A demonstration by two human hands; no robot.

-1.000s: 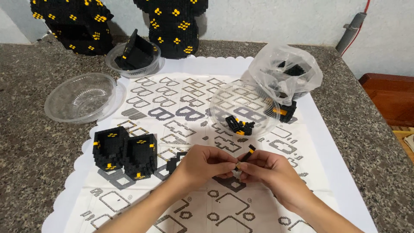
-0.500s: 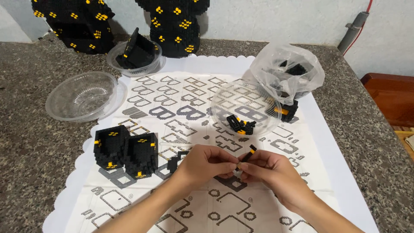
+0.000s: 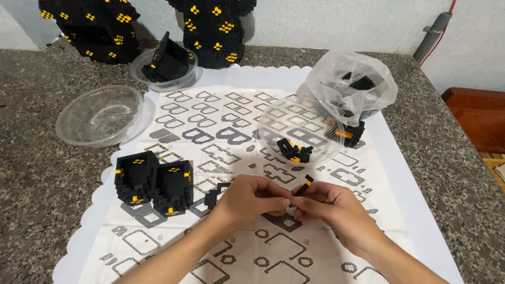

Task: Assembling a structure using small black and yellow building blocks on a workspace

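My left hand (image 3: 251, 199) and my right hand (image 3: 331, 206) meet over the printed instruction sheet (image 3: 210, 137), fingertips pinched together on a small black and yellow brick piece (image 3: 303, 185) that sticks up between them. Just left of my left hand lies a small black brick part (image 3: 213, 199). Two black block assemblies with yellow dots (image 3: 153, 182) stand side by side further left. A clear shallow bowl (image 3: 321, 118) beyond my hands holds a few loose black and yellow bricks (image 3: 293, 151).
An empty clear bowl (image 3: 100, 114) sits at the left on the stone counter (image 3: 31, 173). Another clear bowl (image 3: 167, 66) holds a black part. A plastic bag of bricks (image 3: 351, 85) lies at the right. Large black and yellow brick models (image 3: 210, 29) stand by the wall.
Both hands stay together at the same spot, with only slight finger movement on the small piece.
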